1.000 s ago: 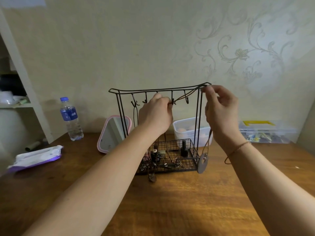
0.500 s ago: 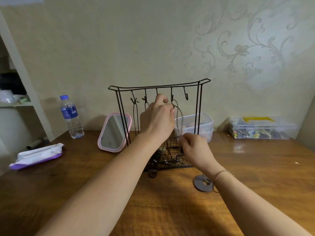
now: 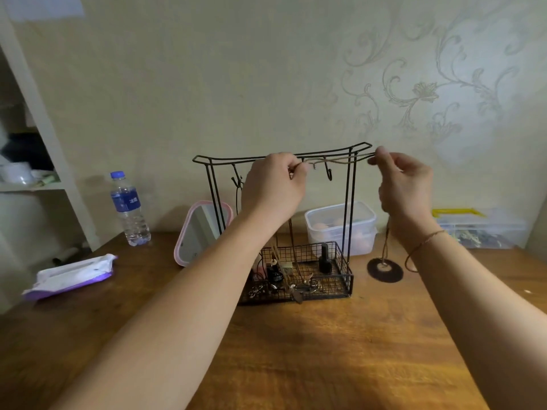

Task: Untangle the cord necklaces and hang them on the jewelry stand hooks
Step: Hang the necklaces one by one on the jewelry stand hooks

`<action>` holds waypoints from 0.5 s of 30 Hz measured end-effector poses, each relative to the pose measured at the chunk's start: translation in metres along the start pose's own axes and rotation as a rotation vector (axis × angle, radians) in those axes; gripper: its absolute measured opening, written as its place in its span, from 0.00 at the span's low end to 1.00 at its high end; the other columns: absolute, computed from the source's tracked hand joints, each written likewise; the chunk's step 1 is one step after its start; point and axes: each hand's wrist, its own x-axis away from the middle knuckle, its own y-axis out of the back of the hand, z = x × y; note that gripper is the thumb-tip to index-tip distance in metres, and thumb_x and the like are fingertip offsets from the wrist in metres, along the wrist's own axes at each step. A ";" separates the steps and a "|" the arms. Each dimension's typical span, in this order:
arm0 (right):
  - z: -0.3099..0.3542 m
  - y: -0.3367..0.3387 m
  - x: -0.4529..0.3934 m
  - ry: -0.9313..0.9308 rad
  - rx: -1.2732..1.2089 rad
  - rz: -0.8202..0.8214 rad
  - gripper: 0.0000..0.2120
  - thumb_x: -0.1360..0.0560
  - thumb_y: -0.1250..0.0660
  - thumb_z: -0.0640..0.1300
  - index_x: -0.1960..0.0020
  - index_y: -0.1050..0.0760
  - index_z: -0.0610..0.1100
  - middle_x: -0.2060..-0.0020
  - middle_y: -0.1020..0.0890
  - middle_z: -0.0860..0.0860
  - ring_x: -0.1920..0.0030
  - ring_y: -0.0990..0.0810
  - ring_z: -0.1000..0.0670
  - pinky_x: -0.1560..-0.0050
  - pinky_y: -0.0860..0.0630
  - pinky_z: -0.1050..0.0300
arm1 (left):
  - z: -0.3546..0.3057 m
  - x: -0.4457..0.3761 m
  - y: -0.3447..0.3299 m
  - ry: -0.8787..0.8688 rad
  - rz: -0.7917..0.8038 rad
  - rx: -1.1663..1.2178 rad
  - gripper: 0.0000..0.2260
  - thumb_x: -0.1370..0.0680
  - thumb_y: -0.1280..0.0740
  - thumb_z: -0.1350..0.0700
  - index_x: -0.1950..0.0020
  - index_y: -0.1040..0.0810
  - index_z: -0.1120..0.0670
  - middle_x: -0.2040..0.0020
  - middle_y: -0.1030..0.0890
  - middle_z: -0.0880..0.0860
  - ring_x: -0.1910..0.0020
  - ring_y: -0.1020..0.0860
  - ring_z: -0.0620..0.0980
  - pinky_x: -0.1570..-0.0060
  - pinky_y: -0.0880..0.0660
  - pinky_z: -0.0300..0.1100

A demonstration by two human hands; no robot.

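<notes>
Between the two hands, a cord necklace (image 3: 337, 161) stretches taut along the top bar of the wire jewelry stand (image 3: 352, 202). Left hand (image 3: 273, 184): grip pinched on one end of the cord, just beside a hook (image 3: 328, 173). Right hand (image 3: 405, 184): grip pinched on the cord past the stand's right post; below it the cord drops to a dark disc pendant (image 3: 384, 269), level with the basket base above the wooden counter (image 3: 296, 350).

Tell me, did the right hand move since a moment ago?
Yes. The right hand went up from the table to the top bar of the jewelry stand, pinching the cord.
</notes>
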 end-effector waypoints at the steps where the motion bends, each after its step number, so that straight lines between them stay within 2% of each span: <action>1: -0.002 0.003 -0.006 -0.011 0.006 -0.018 0.13 0.25 0.34 0.56 0.65 0.20 0.51 0.84 0.28 0.63 0.73 0.31 0.62 0.69 0.37 0.61 | -0.004 -0.002 -0.001 -0.032 0.003 -0.024 0.14 0.21 0.35 0.49 0.61 0.19 0.55 0.71 0.21 0.51 0.70 0.24 0.53 0.71 0.31 0.42; 5: -0.009 0.015 -0.019 -0.030 0.073 -0.074 0.11 0.25 0.33 0.53 0.61 0.19 0.49 0.85 0.29 0.64 0.80 0.30 0.63 0.71 0.37 0.64 | -0.020 -0.008 -0.012 -0.047 0.079 -0.134 0.13 0.20 0.37 0.45 0.56 0.18 0.51 0.71 0.25 0.48 0.67 0.24 0.55 0.69 0.33 0.41; 7: -0.015 0.021 -0.023 -0.031 0.120 -0.076 0.11 0.25 0.32 0.52 0.58 0.17 0.45 0.84 0.29 0.62 0.80 0.30 0.62 0.71 0.35 0.66 | -0.021 -0.010 -0.019 -0.005 0.074 -0.226 0.14 0.19 0.38 0.45 0.52 0.18 0.52 0.62 0.20 0.52 0.61 0.21 0.58 0.65 0.30 0.43; 9: -0.021 0.025 -0.025 -0.017 0.168 -0.063 0.12 0.26 0.31 0.52 0.58 0.17 0.44 0.80 0.27 0.61 0.78 0.30 0.62 0.66 0.33 0.64 | -0.020 -0.009 -0.027 0.014 0.080 -0.303 0.13 0.19 0.40 0.48 0.51 0.19 0.54 0.55 0.18 0.55 0.56 0.20 0.60 0.63 0.29 0.45; 13: -0.027 0.027 -0.022 0.011 0.258 -0.008 0.12 0.25 0.32 0.51 0.56 0.16 0.42 0.74 0.26 0.58 0.76 0.30 0.59 0.69 0.35 0.62 | -0.015 -0.001 -0.036 0.001 0.107 -0.329 0.12 0.18 0.42 0.52 0.49 0.20 0.55 0.54 0.18 0.56 0.56 0.20 0.60 0.62 0.25 0.47; 15: -0.030 0.029 -0.018 0.017 0.281 0.006 0.13 0.24 0.32 0.51 0.55 0.16 0.42 0.74 0.27 0.58 0.77 0.30 0.59 0.70 0.36 0.63 | -0.011 0.003 -0.038 -0.007 0.089 -0.327 0.12 0.18 0.43 0.52 0.49 0.22 0.55 0.57 0.19 0.56 0.59 0.21 0.60 0.64 0.26 0.47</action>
